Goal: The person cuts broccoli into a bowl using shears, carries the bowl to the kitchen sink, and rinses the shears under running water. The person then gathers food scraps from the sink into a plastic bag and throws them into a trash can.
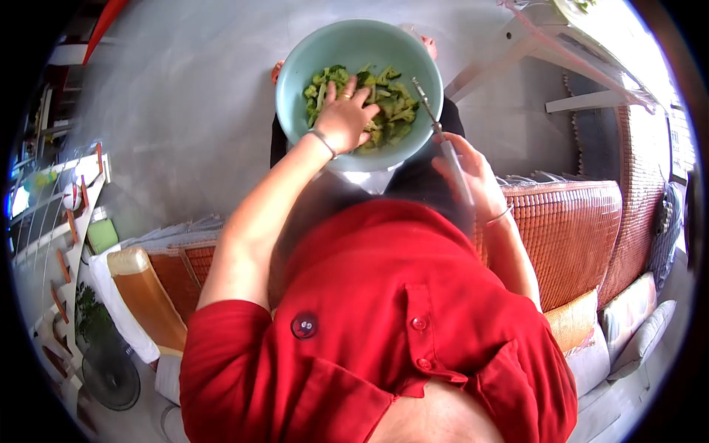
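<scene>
Grey floor (192,88), woven sofa (569,229)

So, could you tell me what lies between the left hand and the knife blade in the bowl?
In the head view, only green vegetable pieces lie between the left hand and the knife blade.

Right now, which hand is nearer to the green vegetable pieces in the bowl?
Left. The left hand rests on the green vegetable pieces inside the bowl. The right hand is outside the rim, holding a knife whose tip reaches them.
</scene>
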